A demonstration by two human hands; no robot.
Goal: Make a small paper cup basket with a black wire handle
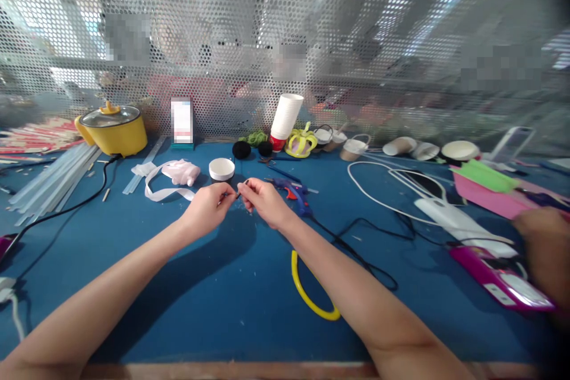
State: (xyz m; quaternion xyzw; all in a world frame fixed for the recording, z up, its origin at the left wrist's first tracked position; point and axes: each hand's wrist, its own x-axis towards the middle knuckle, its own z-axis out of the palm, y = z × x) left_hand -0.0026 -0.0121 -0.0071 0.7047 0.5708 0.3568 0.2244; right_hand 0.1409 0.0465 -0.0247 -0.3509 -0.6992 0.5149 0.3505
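My left hand [209,208] and my right hand [263,200] meet over the blue table, both in a pinch. Between their fingertips is a small dark piece [237,195], too small to name. Just behind them stands a white paper cup [221,170] with a dark lower part. A blue glue gun [297,192] with an orange trigger lies right beside my right hand. Left of the cup is a pale pink ribbon [178,172], loosely bunched. Under my right forearm a curved yellow strip [309,300] rests on the table.
At the back are a yellow electric pot [114,130], a phone on a stand [181,122], stacked paper cups [286,116] and a yellow basket-like craft [301,142]. Glue sticks [53,181] lie left. A purple power strip [501,279], cables and another person's blurred hand [541,237] are right.
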